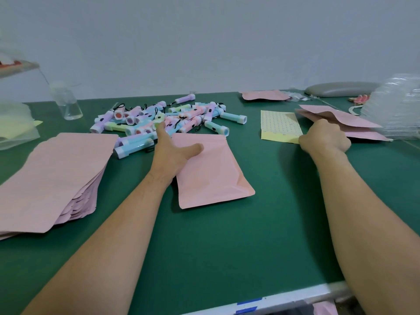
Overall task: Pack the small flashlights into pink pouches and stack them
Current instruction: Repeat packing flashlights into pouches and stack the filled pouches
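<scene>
A heap of small pastel flashlights [168, 119] lies at the middle back of the green table [204, 246]. One pink pouch [211, 171] lies flat in front of the heap. My left hand [175, 153] holds its upper left edge, thumb on top, fingers reaching toward the heap. A tall stack of empty pink pouches [54, 178] sits at the left. At the right, my right hand [325, 138] is curled around the near edge of a small pile of pink pouches [345, 123].
A dotted yellow sheet [279, 129] lies beside my right hand. Clear plastic wrap [395, 108] bulges at the far right. A clear bottle [68, 103] and plastic bags [16, 126] stand at the back left. Another pink pouch [263, 95] and a grey pad [341, 89] sit at the back.
</scene>
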{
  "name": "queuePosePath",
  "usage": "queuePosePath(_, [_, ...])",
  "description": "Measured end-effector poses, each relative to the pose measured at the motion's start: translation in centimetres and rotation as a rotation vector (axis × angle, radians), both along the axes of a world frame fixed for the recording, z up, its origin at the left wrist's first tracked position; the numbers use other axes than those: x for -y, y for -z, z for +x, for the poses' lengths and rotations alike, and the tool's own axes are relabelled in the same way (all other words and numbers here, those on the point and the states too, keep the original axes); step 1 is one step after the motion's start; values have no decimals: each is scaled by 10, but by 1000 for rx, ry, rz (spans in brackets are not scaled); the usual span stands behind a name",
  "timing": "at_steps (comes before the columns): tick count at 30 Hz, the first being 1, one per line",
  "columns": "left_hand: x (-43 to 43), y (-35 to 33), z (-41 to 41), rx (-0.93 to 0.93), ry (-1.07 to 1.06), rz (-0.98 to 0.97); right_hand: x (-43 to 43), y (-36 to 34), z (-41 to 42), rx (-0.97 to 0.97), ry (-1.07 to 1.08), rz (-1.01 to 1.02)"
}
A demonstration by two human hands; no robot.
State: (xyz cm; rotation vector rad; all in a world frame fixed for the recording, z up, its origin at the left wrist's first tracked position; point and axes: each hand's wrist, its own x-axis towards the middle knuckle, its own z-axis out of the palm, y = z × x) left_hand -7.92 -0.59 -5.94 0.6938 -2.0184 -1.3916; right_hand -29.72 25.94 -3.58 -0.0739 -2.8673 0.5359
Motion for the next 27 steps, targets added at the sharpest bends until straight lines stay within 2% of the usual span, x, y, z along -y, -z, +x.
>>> queuePosePath(7, [-1,-1,1,16,27,2,1,7,-3,-25,-2,12])
queuePosePath(22, [1,2,0,19,45,-18,-3,10,-10,17,20,-113])
queuePosePath(27, [1,4,-2,20,56,-35,0,13,-10,-19,33,-71])
